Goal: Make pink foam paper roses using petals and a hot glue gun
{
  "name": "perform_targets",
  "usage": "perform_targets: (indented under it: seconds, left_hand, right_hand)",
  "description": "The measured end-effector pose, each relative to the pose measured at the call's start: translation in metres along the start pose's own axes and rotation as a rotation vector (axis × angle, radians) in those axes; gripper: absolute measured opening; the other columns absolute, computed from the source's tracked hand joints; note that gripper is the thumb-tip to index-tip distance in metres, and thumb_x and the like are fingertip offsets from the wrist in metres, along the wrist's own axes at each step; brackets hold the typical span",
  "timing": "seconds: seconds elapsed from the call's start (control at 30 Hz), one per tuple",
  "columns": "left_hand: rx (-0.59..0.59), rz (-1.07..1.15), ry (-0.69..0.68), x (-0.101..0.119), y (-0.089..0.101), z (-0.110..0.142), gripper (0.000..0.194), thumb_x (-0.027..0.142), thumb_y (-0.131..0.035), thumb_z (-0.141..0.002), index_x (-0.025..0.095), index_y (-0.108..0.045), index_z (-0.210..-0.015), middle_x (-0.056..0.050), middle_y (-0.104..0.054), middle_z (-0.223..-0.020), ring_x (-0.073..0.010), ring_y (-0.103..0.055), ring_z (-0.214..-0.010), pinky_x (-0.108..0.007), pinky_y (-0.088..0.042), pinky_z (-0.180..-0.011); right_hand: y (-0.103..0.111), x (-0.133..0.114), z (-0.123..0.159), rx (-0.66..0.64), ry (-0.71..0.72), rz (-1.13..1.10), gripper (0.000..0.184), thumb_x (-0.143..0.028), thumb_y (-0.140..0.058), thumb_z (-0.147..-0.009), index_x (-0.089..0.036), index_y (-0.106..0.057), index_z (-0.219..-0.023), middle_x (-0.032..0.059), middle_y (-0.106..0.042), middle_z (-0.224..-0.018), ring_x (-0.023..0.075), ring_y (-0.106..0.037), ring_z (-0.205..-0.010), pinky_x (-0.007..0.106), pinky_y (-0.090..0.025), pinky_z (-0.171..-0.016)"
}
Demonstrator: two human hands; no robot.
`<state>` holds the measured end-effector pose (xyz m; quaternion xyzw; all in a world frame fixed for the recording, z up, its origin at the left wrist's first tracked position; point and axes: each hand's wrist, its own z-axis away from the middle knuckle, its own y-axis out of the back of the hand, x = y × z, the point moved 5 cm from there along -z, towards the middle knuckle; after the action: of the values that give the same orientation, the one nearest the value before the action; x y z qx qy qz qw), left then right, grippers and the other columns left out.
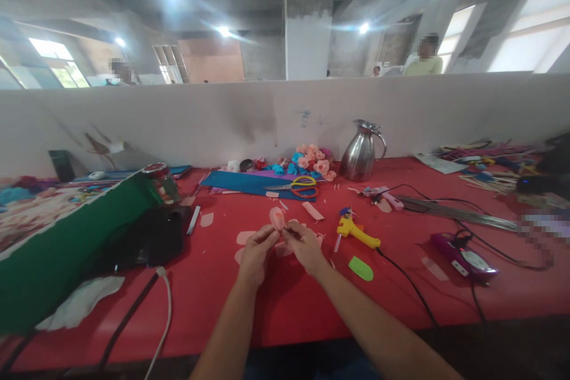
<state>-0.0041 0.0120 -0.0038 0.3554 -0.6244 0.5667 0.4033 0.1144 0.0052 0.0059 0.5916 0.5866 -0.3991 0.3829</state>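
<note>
Both hands meet over the middle of the red table, pinching a small pink paper flower (276, 217) between them. My left hand (257, 251) is closed on the flower's base from the left. From the right, the fingertips of my right hand (305, 246) are pressed at the same base. Pink paper petals (246, 237) lie flat around and beneath the hands. A yellow glue gun (360, 233) rests to the right, with a bright green petal-shaped piece (360, 268) in front of it. Scissors (296, 186) with yellow and red handles lie beyond the hands on blue paper (240, 183).
A bunch of paper flowers (314, 160) and a steel jug (363, 151) stand at the back. To the left are a green divider (89, 249), a glass jar (161, 183) and a black object (151, 234). A purple power box (464, 256) and cables lie right.
</note>
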Motion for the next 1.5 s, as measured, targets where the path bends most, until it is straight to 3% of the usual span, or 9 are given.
perform_targets:
  seconds: [0.2,0.63,0.77,0.97,1.13,1.23,1.33,1.4,1.5]
  left_hand:
    - [0.045,-0.119,-0.102,0.003,0.001,0.000,0.023,0.025,-0.077,-0.055,0.016,-0.072,-0.075,-0.004,-0.063,-0.086,-0.0154,-0.057,-0.084,-0.025,-0.047,-0.076]
    - [-0.052,0.040,-0.050,-0.003,-0.001,0.000,0.016,0.022,-0.073,-0.062,0.016,-0.070,-0.077,-0.004,-0.065,-0.089,-0.0156,-0.059,-0.085,-0.025,-0.047,-0.076]
    - [0.050,0.026,-0.110,-0.002,0.005,-0.003,0.017,0.024,-0.076,-0.057,0.015,-0.070,-0.071,-0.003,-0.066,-0.083,-0.0145,-0.059,-0.082,-0.024,-0.045,-0.077]
    - [0.244,0.022,-0.029,-0.007,0.016,-0.007,0.029,0.025,-0.080,-0.047,0.014,-0.072,-0.073,-0.002,-0.068,-0.068,-0.0123,-0.060,-0.068,-0.025,-0.044,-0.071]
    - [0.280,-0.149,-0.112,-0.001,0.018,-0.005,0.027,0.028,-0.077,-0.052,0.015,-0.072,-0.075,-0.004,-0.069,-0.069,-0.0148,-0.061,-0.068,-0.028,-0.046,-0.071]
    - [0.300,-0.289,-0.148,0.002,0.018,-0.004,0.026,0.031,-0.074,-0.055,0.016,-0.072,-0.076,-0.005,-0.071,-0.075,-0.0177,-0.062,-0.076,-0.030,-0.046,-0.075]
    - [0.292,-0.359,-0.149,0.002,0.017,-0.004,0.026,0.032,-0.072,-0.057,0.017,-0.072,-0.079,-0.005,-0.071,-0.080,-0.0191,-0.062,-0.080,-0.031,-0.045,-0.078]
    - [0.283,-0.387,-0.155,0.002,0.016,-0.005,0.026,0.032,-0.072,-0.058,0.017,-0.072,-0.079,-0.005,-0.071,-0.080,-0.0196,-0.062,-0.081,-0.031,-0.046,-0.077]
    - [0.219,-0.487,-0.196,0.001,0.013,-0.006,0.020,0.032,-0.068,-0.062,0.018,-0.071,-0.077,-0.004,-0.070,-0.079,-0.0190,-0.061,-0.077,-0.030,-0.046,-0.072]
  right_hand:
    - [0.001,0.002,-0.001,0.015,-0.014,0.045,0.015,-0.029,-0.052,-0.078,-0.020,-0.060,-0.069,-0.0015,-0.054,-0.066,0.0132,-0.050,-0.064,0.024,-0.040,-0.061]
    - [-0.002,-0.005,0.000,0.008,0.078,0.204,0.011,-0.025,-0.054,-0.076,-0.020,-0.060,-0.068,-0.0005,-0.058,-0.067,0.0135,-0.053,-0.063,0.024,-0.041,-0.059]
    - [-0.001,-0.013,0.003,-0.014,0.074,0.190,0.010,-0.024,-0.054,-0.076,-0.020,-0.062,-0.074,0.0005,-0.060,-0.072,0.0132,-0.053,-0.063,0.024,-0.041,-0.058]
    - [0.007,-0.021,0.006,0.030,0.047,0.020,0.011,-0.028,-0.050,-0.078,-0.019,-0.056,-0.082,0.0008,-0.057,-0.076,0.0137,-0.053,-0.071,0.024,-0.042,-0.063]
    - [0.006,-0.014,0.001,0.086,-0.008,0.046,0.015,-0.030,-0.053,-0.075,-0.019,-0.054,-0.085,0.0006,-0.058,-0.078,0.0133,-0.053,-0.069,0.023,-0.042,-0.059]
    - [0.029,-0.018,-0.007,0.158,-0.017,0.185,0.016,-0.025,-0.049,-0.075,-0.018,-0.055,-0.087,0.0014,-0.061,-0.079,0.0137,-0.055,-0.066,0.024,-0.043,-0.058]
    - [0.076,-0.027,-0.010,0.161,-0.003,0.456,0.021,-0.018,-0.044,-0.074,-0.018,-0.057,-0.090,0.0038,-0.063,-0.088,0.0160,-0.058,-0.080,0.028,-0.045,-0.071]
    - [0.112,-0.029,-0.007,0.143,-0.082,0.770,0.034,-0.013,-0.047,-0.069,-0.017,-0.057,-0.100,0.0070,-0.062,-0.101,0.0197,-0.056,-0.093,0.032,-0.042,-0.081]
    - [0.155,-0.022,0.005,0.106,-0.322,1.257,0.047,-0.018,-0.055,-0.067,-0.017,-0.054,-0.114,0.0132,-0.055,-0.115,0.0317,-0.046,-0.108,0.045,-0.036,-0.087]
